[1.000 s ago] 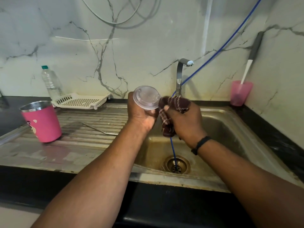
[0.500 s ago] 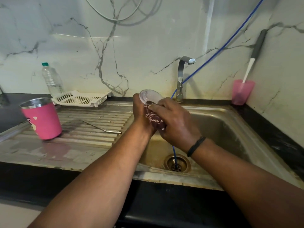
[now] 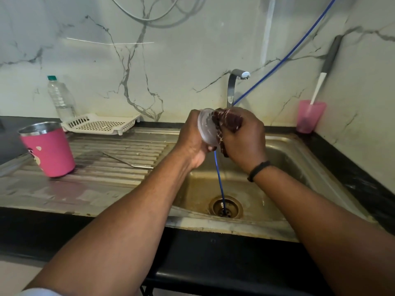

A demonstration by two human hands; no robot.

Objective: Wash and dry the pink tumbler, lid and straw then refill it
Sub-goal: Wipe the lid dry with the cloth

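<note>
- Landmark: the steel sink (image 3: 284, 159), basin to the right, ribbed draining board to its left.
- Left hand (image 3: 193, 138) over the basin's left edge, fingers curled round the clear lid (image 3: 206, 129); lid held on edge, its face turned toward the other hand.
- Right hand (image 3: 245, 139) above the basin, fingers closed on a bunched dark red cloth (image 3: 226, 124) with a pale pattern; cloth pressed against the lid's face, one end trailing below the lid.
- Black band (image 3: 257, 170) on the right wrist.
- Pink tumbler (image 3: 50, 149) upright on the far left of the draining board, well apart from the hands; steel rim open, no lid on it.
- Metal straw (image 3: 128, 161) lying flat on the ribs of the draining board, between the tumbler and the basin.
- White slotted tray (image 3: 102, 124) at the back of the draining board, against the wall.
- Clear plastic bottle (image 3: 61, 99), green cap, upright behind the tray's left end.
- Tap (image 3: 234, 86) at the back of the basin, just behind the hands; cannot tell whether water runs.
- Blue hose (image 3: 220, 180) coming down from upper right, passing behind the hands, its end in the basin's drain.
- Pink cup (image 3: 310, 116) at the back right corner beyond the basin, a white-and-grey handled brush (image 3: 322, 80) standing in it and leaning on the wall.
</note>
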